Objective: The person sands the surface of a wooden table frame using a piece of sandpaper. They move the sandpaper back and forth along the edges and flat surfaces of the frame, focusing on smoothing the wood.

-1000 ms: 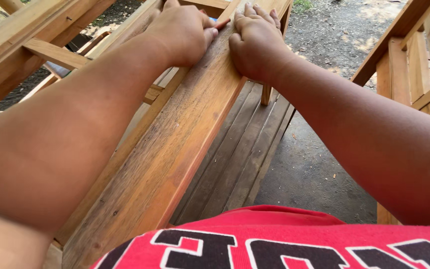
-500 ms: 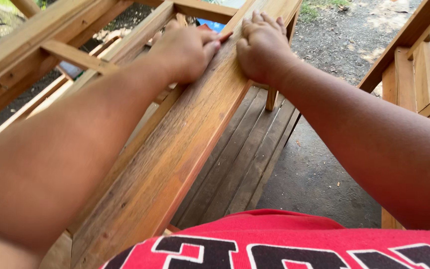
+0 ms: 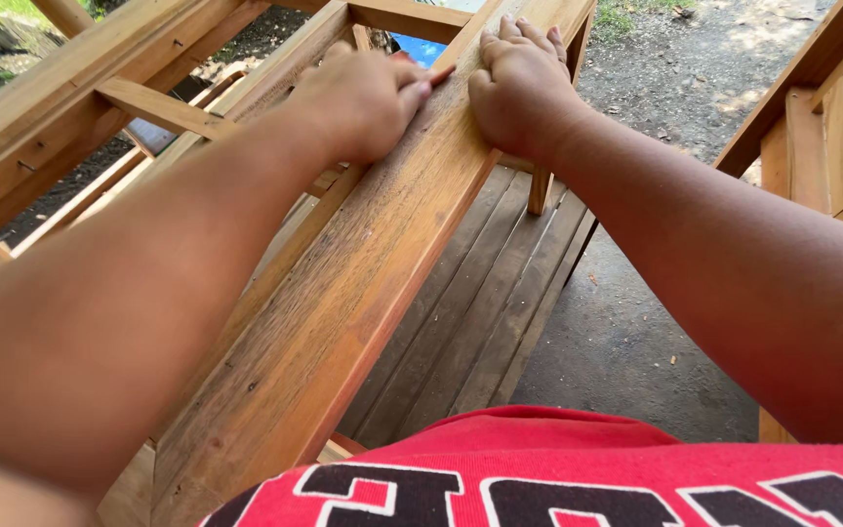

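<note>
A long brown wooden plank (image 3: pixel 343 303) runs away from me as the top rail of a wooden frame. My left hand (image 3: pixel 363 98) rests on its left edge with the fingers curled shut on a thin reddish stick (image 3: pixel 438 75). Only the stick's tip shows, poking out toward my right hand. My right hand (image 3: pixel 519 88) lies palm down on the plank just right of that tip, fingers stretched forward and holding nothing. The two hands sit a few centimetres apart near the far end of the plank.
Lighter wooden beams and cross pieces (image 3: pixel 139 102) stand at the left. A dark slatted wooden panel (image 3: pixel 480 303) lies below the plank. Another wooden frame (image 3: pixel 831 107) rises at the right. Grey ground (image 3: pixel 636 332) lies between them, and my red shirt (image 3: pixel 578 468) fills the bottom.
Both hands stay on the plank in the same grip. They sit slightly lower and further right in view, as the camera has shifted a little.
</note>
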